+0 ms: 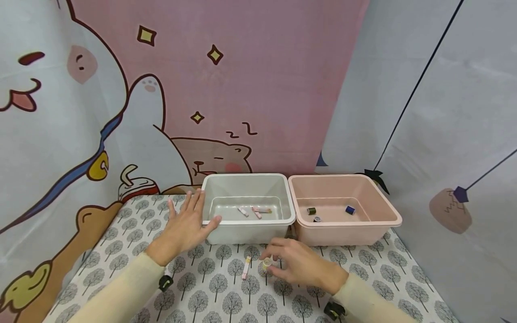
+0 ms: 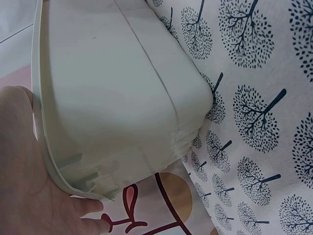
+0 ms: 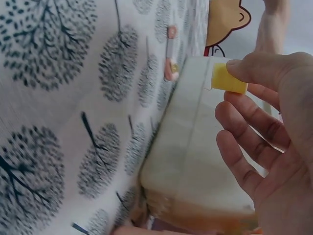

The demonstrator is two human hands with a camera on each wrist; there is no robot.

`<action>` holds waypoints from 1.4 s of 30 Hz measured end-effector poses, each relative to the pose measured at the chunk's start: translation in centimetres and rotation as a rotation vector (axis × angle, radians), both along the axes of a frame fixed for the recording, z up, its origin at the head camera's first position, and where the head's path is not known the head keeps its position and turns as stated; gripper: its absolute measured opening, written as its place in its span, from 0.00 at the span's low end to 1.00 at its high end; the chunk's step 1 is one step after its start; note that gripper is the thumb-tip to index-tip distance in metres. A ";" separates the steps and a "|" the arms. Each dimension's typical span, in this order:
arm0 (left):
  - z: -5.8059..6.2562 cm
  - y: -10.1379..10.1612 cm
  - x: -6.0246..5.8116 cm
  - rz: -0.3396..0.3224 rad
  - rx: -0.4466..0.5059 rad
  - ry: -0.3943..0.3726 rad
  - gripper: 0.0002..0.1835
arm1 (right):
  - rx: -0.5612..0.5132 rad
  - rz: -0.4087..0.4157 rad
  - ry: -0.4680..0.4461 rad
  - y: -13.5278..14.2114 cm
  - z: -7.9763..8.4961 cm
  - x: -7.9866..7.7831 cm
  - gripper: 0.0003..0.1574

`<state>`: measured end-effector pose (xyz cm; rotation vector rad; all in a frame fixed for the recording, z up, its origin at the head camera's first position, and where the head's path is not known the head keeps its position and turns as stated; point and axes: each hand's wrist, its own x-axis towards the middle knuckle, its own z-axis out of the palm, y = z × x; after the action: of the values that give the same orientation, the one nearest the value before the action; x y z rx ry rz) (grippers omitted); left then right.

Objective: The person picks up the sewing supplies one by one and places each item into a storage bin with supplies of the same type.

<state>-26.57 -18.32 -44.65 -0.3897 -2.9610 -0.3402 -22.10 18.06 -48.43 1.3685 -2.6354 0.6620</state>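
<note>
My right hand [image 1: 300, 264] pinches a small yellow thread spool [image 3: 224, 81] between thumb and fingers, low over the cloth in front of the bins. My left hand [image 1: 183, 231] has its fingers spread at the left end of the white bin [image 1: 248, 231], thumb at the front rim. A slim pink, white and yellow stick-like piece [image 1: 246, 268] lies on the cloth, left of the spool. Similar slim pieces [image 1: 257, 214] lie inside the white bin. The pink bin [image 1: 347, 233] holds a dark green spool [image 1: 311, 211], a blue spool [image 1: 350, 210] and another small spool [image 1: 317, 219].
Both bins stand side by side at the back of the table, which has a tree-print cloth [image 1: 218, 287]. Behind them hangs a cartoon-printed curtain [image 1: 274, 89]; a pale grey curtain [image 1: 444, 112] with drawn lines hangs at the right.
</note>
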 end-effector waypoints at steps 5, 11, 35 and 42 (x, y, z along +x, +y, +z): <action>0.1 0.1 0.0 0.000 -0.001 -0.005 0.61 | 0.001 -0.022 0.023 0.4 1.4 0.1 0.19; 0.1 0.1 0.0 0.004 -0.005 -0.002 0.61 | -0.016 -0.015 0.106 1.2 3.2 -0.1 0.17; 0.2 -0.2 0.0 -0.005 -0.006 -0.013 0.61 | -0.105 -0.033 0.267 4.6 8.6 -2.9 0.21; 0.2 -0.2 -0.1 -0.009 -0.028 0.008 0.61 | -0.118 -0.071 0.277 6.3 9.9 -4.5 0.18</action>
<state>-26.63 -18.55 -44.47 -0.4063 -2.9599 -0.2985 -26.58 24.31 -38.54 1.2297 -2.3757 0.5641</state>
